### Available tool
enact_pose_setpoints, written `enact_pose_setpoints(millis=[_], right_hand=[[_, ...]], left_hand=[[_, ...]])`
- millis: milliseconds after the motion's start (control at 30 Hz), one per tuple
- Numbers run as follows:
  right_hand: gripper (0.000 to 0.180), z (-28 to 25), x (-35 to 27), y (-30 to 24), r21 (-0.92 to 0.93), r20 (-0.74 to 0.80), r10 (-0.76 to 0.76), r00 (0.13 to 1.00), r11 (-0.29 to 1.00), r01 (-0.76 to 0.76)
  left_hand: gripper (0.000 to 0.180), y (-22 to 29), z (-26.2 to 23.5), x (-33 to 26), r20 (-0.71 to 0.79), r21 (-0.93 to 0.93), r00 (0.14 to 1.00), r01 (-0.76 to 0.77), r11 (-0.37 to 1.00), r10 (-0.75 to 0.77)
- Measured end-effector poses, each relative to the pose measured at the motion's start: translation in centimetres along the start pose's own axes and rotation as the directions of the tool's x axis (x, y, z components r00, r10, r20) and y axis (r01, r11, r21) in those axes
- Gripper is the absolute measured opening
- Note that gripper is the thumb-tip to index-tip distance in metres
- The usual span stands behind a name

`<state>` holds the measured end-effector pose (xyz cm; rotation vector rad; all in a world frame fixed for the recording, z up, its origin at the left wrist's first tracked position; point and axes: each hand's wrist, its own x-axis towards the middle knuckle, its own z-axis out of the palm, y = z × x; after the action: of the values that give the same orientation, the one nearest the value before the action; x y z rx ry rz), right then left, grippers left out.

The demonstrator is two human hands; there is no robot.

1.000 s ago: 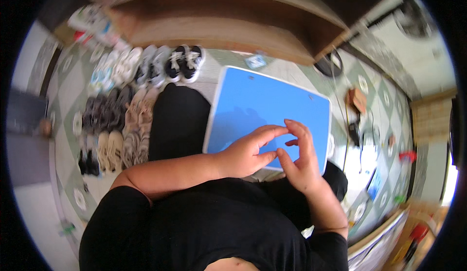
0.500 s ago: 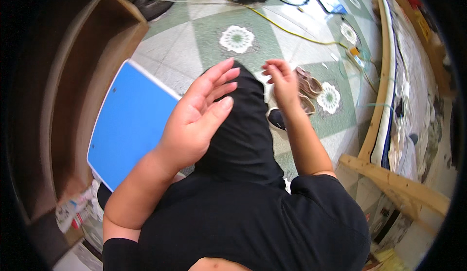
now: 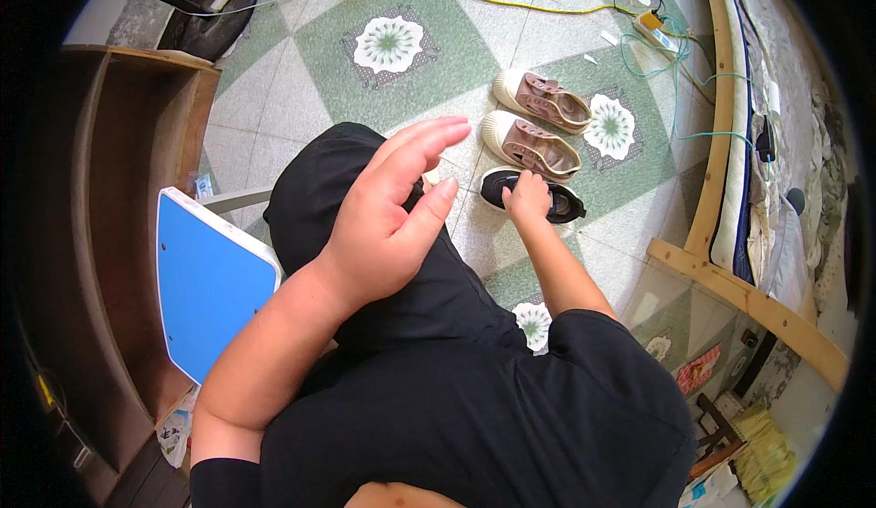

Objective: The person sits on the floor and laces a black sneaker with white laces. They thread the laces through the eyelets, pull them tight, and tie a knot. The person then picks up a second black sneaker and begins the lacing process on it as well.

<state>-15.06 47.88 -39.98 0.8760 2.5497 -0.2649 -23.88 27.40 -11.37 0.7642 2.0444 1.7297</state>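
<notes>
My left hand [image 3: 388, 212] is raised over my bent leg, its fingers stretched and the thumb apart, with nothing in it. Down at the floor, my right hand [image 3: 526, 200] is on a black shoe [image 3: 497, 182], its fingers curled at the shoe's opening; the fingertips are partly hidden. Just beyond lies a pair of brown sneakers with pale toe caps, the nearer sneaker [image 3: 529, 146] close beside the black shoe and the farther sneaker [image 3: 545, 100] behind it. All the toes point left.
A blue chair [image 3: 214, 280] with a white rim stands left, near a brown wooden shelf [image 3: 151, 143]. A yellow cable [image 3: 511, 5] crosses the patterned tile floor to a power strip [image 3: 659, 34]. A wooden bed frame [image 3: 716, 143] runs along the right.
My right hand has gone down onto the black shoe. The view has shifted, so both sneakers and the black shoe show more fully. My left hand stays raised and open.
</notes>
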Motion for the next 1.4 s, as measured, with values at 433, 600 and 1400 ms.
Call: enact_pose_setpoints(millis=[433, 600, 1400], right_hand=[[0.026, 2.4, -0.2, 2.1, 0.311, 0.01, -0.18, 0.984, 0.935, 0.168], [0.04, -8.0, -0.9, -2.7, 0.848, -0.225, -0.254, 0.941, 0.425, 0.317], [0.053, -22.4, -37.5, -25.6, 0.884, 0.146, -0.918, -0.369, -0.047, 0.466]], left_hand=[[0.025, 0.3, -0.5, -0.9, 0.094, 0.171, 0.977, -0.207, 0.963, 0.193], [0.028, 0.7, -0.5, -2.8, 0.03, 0.214, 0.955, -0.295, 0.931, 0.295], [0.068, 4.2, -8.1, -33.4, -0.86, -0.238, 0.481, -0.082, 0.968, -0.171]])
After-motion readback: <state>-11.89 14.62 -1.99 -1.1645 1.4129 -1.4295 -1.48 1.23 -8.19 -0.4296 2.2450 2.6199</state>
